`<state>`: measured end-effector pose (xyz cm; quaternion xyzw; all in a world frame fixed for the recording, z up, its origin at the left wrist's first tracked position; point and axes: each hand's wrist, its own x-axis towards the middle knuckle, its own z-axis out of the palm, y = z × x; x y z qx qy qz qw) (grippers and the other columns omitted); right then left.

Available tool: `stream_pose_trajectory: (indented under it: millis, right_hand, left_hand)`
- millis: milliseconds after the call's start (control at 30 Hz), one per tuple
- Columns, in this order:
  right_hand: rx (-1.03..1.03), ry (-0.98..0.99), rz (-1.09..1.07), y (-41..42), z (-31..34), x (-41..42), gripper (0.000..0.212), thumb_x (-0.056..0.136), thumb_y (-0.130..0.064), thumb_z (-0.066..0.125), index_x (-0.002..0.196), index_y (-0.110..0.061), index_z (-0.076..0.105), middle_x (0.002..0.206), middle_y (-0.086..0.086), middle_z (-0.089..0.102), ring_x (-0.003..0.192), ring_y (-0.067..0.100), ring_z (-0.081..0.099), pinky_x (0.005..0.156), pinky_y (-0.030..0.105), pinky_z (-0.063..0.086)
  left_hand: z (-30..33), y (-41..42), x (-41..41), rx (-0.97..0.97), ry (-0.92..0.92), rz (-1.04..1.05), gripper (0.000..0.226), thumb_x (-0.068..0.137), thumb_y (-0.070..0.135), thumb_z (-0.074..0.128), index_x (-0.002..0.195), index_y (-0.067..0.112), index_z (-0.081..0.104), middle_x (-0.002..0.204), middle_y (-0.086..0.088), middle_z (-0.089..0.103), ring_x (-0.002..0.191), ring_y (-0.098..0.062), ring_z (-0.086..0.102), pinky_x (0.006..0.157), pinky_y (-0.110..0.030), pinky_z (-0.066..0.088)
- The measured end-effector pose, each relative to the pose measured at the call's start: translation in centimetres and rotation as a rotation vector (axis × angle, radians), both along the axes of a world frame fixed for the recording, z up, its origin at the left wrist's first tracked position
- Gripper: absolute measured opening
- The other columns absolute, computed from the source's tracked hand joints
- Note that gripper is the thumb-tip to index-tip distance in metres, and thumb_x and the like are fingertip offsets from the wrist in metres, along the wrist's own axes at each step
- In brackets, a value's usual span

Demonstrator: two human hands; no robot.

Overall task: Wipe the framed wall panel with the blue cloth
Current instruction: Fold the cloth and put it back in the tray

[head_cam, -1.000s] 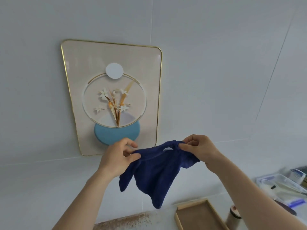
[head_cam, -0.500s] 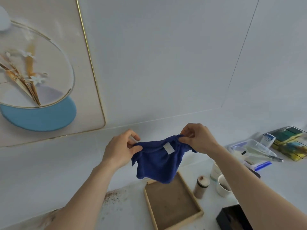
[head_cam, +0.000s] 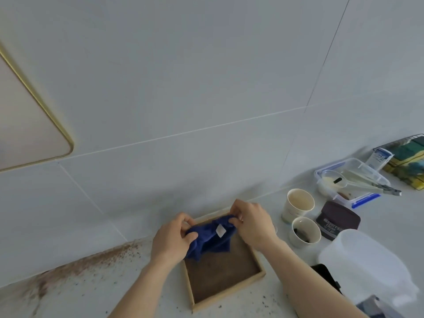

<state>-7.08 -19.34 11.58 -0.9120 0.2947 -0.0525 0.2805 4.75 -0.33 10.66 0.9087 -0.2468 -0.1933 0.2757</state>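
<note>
Holding the blue cloth [head_cam: 207,239] bunched between both hands, I had it low over the wooden tray [head_cam: 226,273] on the counter [head_cam: 91,288], near six o'clock in my view. My left hand [head_cam: 171,239] pinched one gathered end between thumb and fingers; my right hand [head_cam: 251,222] gripped the other end, fingers curled down over the fabric. Both were closed on the cloth, with its small white tag [head_cam: 220,231] facing up between them. I judged that I held it that way to shape it into a pad, since a loose rag wipes badly.

Far off at nine to ten o'clock, only the lower corner of the framed wall panel [head_cam: 27,125] showed, its gold edge against the pale wall. The cloth was well apart from it, so the wiping itself looked unfinished or paused from where things lay.

Brown grit lay scattered along the counter at seven o'clock, by the wall. At three o'clock stood two paper cups [head_cam: 298,205], a dark jar [head_cam: 337,221] and a clear box [head_cam: 351,182] with utensils across it, with a translucent jug [head_cam: 367,269] nearer me at four o'clock. Keeping the cloth over the tray seemed sensible, as any loose dirt would fall there.
</note>
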Motion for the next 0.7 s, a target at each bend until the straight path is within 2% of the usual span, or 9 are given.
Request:
stream_pose_trajectory:
  millis: [100,167,300,400,467,567,700]
  right_hand:
    - [-0.078,0.001,0.056,0.6,-3.3,-0.6,0.009,0.095,-0.014,0.061,0.102,-0.019,0.063,0.102,0.0,0.069,0.091,0.03,0.062,0.067,0.039,0.044]
    - [-0.111,0.037,0.125,1.2,-5.7,-1.2,0.014,0.098,-0.011,0.058,0.107,-0.019,0.064,0.105,0.001,0.067,0.095,0.028,0.061,0.069,0.038,0.046]
    - [-0.129,0.167,0.224,2.2,-10.1,-2.9,0.034,0.099,-0.01,0.061,0.129,-0.025,0.065,0.125,-0.002,0.065,0.119,0.023,0.057,0.091,0.035,0.054]
    - [-0.093,0.3,0.286,2.8,-11.8,-4.2,0.037,0.105,-0.022,0.053,0.142,-0.025,0.057,0.152,0.001,0.052,0.149,0.026,0.037,0.118,0.036,0.039]
    - [-0.062,0.386,0.326,3.0,-12.6,-5.0,0.045,0.107,-0.033,0.049,0.151,-0.025,0.048,0.166,0.005,0.037,0.158,0.029,0.021,0.127,0.041,0.025]
    - [-0.083,0.453,0.371,3.2,-13.7,-5.9,0.055,0.107,-0.044,0.046,0.158,-0.027,0.037,0.173,0.008,0.021,0.161,0.031,0.008,0.13,0.045,0.009]
    - [-0.125,0.533,0.399,3.6,-14.0,-6.0,0.068,0.104,-0.059,0.035,0.162,-0.026,0.024,0.175,0.01,0.008,0.161,0.032,-0.005,0.129,0.049,-0.003]
  left_hand:
    - [-2.6,-0.3,-0.8,0.024,-0.016,0.023,0.019,0.094,0.025,0.068,0.102,0.039,0.058,0.088,0.026,0.061,0.087,-0.009,0.063,0.071,-0.026,0.046]
    - [-4.2,-0.3,-1.5,0.058,-0.03,0.005,0.019,0.096,0.024,0.065,0.106,0.039,0.058,0.093,0.025,0.065,0.089,-0.008,0.064,0.069,-0.023,0.047]
    - [-7.2,0.0,-3.3,0.154,-0.08,-0.077,0.023,0.098,0.026,0.063,0.116,0.039,0.057,0.113,0.018,0.071,0.101,-0.01,0.066,0.08,-0.025,0.054]
    - [-8.5,0.3,-4.7,0.234,-0.163,-0.175,0.027,0.1,0.033,0.061,0.126,0.04,0.055,0.125,0.019,0.065,0.117,-0.011,0.058,0.097,-0.025,0.047]
    - [-9.1,0.5,-5.4,0.313,-0.209,-0.269,0.035,0.101,0.038,0.056,0.135,0.038,0.051,0.135,0.018,0.058,0.131,-0.012,0.047,0.111,-0.027,0.035]
    - [-9.8,1.2,-6.2,0.442,-0.221,-0.379,0.051,0.099,0.048,0.052,0.148,0.034,0.044,0.149,0.012,0.046,0.145,-0.017,0.033,0.123,-0.034,0.02]
    - [-10.2,2.1,-7.2,0.56,-0.145,-0.497,0.069,0.097,0.06,0.041,0.158,0.031,0.029,0.168,0.004,0.024,0.158,-0.022,0.01,0.129,-0.043,0.002]
